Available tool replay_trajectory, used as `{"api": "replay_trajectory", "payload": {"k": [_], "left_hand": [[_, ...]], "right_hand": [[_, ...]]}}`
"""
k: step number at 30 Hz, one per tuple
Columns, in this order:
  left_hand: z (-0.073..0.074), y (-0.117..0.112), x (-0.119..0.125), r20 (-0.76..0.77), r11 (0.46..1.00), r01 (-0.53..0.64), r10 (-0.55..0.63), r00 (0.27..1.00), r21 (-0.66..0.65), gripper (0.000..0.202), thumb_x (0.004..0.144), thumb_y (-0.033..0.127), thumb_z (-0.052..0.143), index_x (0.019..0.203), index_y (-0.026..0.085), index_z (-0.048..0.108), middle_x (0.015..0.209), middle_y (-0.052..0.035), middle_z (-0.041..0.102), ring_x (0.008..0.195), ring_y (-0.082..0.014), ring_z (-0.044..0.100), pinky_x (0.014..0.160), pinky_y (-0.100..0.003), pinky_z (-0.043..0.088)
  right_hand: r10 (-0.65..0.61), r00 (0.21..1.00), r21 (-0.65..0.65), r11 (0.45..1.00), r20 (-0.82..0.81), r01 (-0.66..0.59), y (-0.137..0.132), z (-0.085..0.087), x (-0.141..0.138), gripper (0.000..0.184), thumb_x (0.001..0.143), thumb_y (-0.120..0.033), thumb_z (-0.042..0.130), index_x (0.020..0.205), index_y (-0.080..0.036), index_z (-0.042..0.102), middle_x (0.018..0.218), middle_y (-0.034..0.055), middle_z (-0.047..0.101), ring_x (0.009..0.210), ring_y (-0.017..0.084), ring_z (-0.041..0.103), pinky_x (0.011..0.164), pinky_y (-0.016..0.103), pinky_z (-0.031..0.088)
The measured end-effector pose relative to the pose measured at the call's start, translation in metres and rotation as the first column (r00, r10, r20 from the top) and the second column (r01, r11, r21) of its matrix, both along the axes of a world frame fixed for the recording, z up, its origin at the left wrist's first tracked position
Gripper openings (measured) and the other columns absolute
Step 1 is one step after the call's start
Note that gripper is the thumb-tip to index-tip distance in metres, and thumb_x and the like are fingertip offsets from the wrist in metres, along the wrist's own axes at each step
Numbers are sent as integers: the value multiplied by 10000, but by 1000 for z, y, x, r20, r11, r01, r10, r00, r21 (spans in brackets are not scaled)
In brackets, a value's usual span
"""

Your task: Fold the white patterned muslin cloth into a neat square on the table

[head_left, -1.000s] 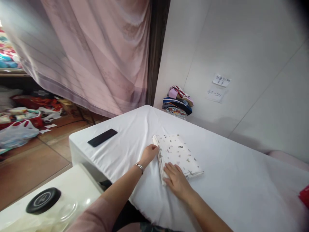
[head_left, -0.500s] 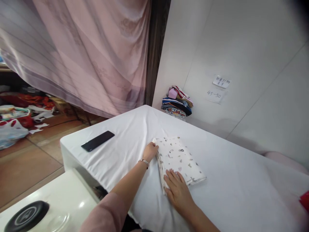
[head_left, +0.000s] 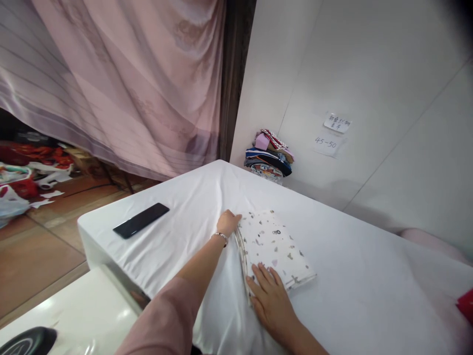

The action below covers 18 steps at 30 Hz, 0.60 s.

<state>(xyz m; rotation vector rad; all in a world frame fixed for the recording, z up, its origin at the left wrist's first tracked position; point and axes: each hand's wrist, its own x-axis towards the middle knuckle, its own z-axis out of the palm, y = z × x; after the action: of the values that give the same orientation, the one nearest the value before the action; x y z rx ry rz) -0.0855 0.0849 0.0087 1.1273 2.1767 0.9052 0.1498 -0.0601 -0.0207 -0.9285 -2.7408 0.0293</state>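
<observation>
A folded white cloth with small printed shapes (head_left: 275, 246) lies on the table covered in a white sheet (head_left: 354, 276). My left hand (head_left: 228, 223) is at the cloth's far left corner, its fingers curled against the folded edge. Flat on the cloth's near corner rests my right hand (head_left: 269, 295), fingers stretched out and slightly apart. The left wrist wears a thin bracelet (head_left: 220, 236) and a pink sleeve.
A black phone (head_left: 141, 220) lies near the table's left edge. A stack of folded colourful fabrics (head_left: 269, 158) sits at the back against the white wall, under two paper notes (head_left: 330, 132). A pink curtain (head_left: 121, 84) hangs at left. Bags lie on the floor.
The view has shifted slightly to the right. My left hand has slid a little further along the cloth's far corner; the right hand stays flat on the near corner.
</observation>
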Motion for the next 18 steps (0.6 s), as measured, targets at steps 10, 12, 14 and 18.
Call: {"api": "replay_trajectory", "payload": {"k": [10, 12, 14, 18], "left_hand": [[-11, -2, -13, 108, 999, -31, 28, 994, 30, 210, 754, 400, 560, 727, 192, 569, 767, -46, 672, 736, -172, 627, 582, -237, 422], [-12, -3, -13, 91, 999, -26, 24, 996, 22, 210, 757, 401, 555, 725, 194, 565, 759, -48, 668, 735, -180, 625, 590, -247, 420], [-12, -3, -13, 59, 1000, -13, 12, 998, 12, 213, 764, 404, 543, 745, 193, 567, 782, -58, 670, 762, -194, 624, 615, -262, 423], [-9, -1, -12, -32, 999, 32, -33, 999, -5, 291, 776, 406, 523, 941, 170, 571, 1025, -115, 646, 929, -234, 606, 726, -300, 438]], "right_hand": [[21, 1000, -6, 1000, 19, -21, 0, 2, 2, 430, 905, -275, 423, 1334, -274, 440, 1462, 23, 333, 1353, 255, 267, 1076, 483, 265], [15, 1000, -10, 1000, 9, -15, -1, 4, 2, 409, 905, -280, 431, 1313, -287, 467, 1456, 22, 347, 1349, 254, 277, 1076, 477, 263], [11, 1000, -9, 1000, -8, -11, -2, 4, 1, 400, 903, -280, 442, 1301, -301, 481, 1449, 24, 361, 1345, 255, 286, 1073, 477, 265], [-32, 999, 10, 999, -35, 32, -9, 1, -3, 390, 908, -274, 431, 1293, -288, 490, 1438, 34, 379, 1348, 267, 278, 1073, 506, 247]]}}
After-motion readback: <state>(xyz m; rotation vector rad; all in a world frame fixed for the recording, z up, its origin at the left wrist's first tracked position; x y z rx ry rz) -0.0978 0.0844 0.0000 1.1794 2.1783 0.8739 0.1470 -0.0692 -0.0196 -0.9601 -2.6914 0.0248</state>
